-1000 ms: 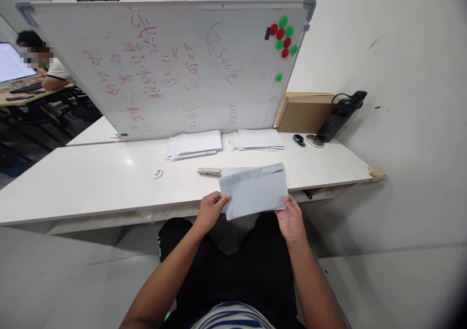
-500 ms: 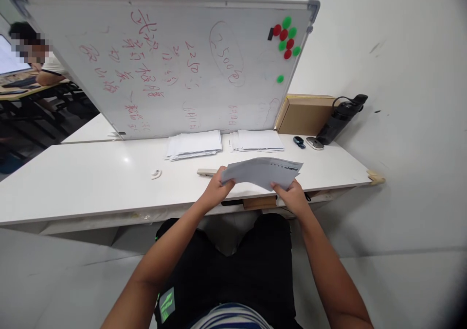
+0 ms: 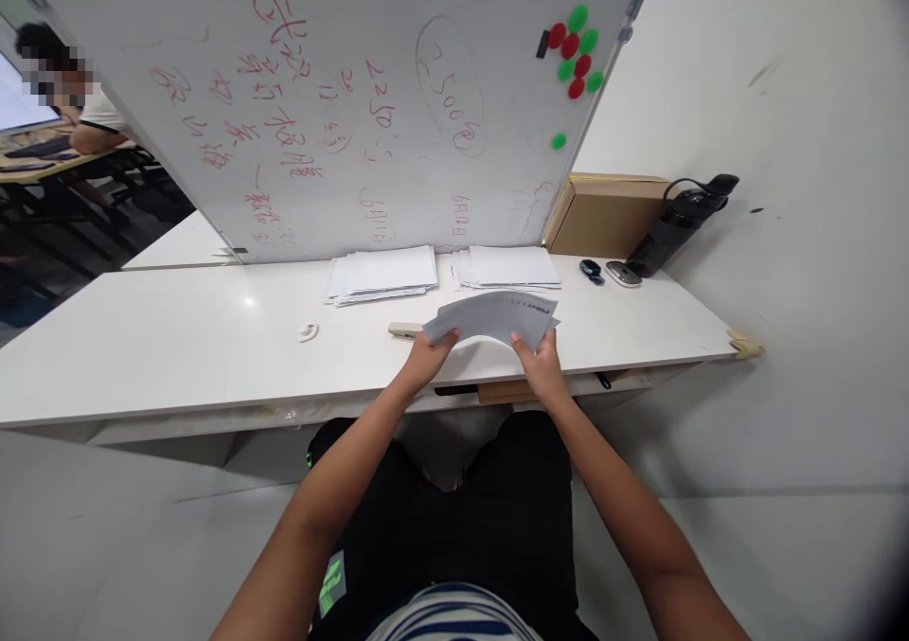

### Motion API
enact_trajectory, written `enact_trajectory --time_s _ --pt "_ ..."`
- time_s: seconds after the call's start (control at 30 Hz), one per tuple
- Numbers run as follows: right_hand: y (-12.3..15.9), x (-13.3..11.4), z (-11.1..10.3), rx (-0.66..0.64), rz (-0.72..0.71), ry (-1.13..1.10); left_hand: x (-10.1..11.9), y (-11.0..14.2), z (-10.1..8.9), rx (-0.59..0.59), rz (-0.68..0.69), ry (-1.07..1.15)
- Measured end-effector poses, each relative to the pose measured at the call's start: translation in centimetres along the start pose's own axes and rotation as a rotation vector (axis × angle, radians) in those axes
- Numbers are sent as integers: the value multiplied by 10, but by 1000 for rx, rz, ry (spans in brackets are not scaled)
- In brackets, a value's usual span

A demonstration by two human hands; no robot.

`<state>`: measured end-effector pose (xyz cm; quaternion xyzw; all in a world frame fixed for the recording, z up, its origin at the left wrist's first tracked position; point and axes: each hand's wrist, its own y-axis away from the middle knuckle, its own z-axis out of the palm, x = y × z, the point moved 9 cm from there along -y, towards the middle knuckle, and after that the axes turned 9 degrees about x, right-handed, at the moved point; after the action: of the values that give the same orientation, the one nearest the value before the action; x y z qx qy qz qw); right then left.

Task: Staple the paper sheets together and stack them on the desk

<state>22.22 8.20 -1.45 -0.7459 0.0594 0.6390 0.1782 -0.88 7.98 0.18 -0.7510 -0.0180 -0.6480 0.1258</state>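
Sheets of paper (image 3: 490, 313), bowed upward in the middle, are held just above the front part of the desk. My left hand (image 3: 427, 357) grips their left end, thumb on top. At the other end my right hand (image 3: 540, 362) pinches them, thumb on the near face and fingers behind. Dark print shows upside down near the upper right corner. Partly hidden behind the left end of the sheets lies a beige stapler-like object (image 3: 403, 329). Behind the sheets are two stacks of paper, a left stack (image 3: 387, 272) and a right stack (image 3: 507, 267).
A whiteboard (image 3: 319, 120) with red writing and round magnets stands at the back of the white desk (image 3: 177, 347). To the right are a cardboard box (image 3: 611, 217), black bottle (image 3: 678, 224), mouse (image 3: 623, 274) and watch (image 3: 591, 271). A white ring-like item (image 3: 308, 331) lies left. Another person sits far left.
My right hand has moved left, closer to my left hand, and the sheets now bow more strongly. The camera view has shifted slightly.
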Motion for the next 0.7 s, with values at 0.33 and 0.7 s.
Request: enact_trajectory --time_s 0.33,0.7 --pt "-17 20 -15 -45 69 -114 -7 8 3 -164 -94 33" --pt "-15 21 -7 -74 44 151 -7 6 15 -112 84 -264"
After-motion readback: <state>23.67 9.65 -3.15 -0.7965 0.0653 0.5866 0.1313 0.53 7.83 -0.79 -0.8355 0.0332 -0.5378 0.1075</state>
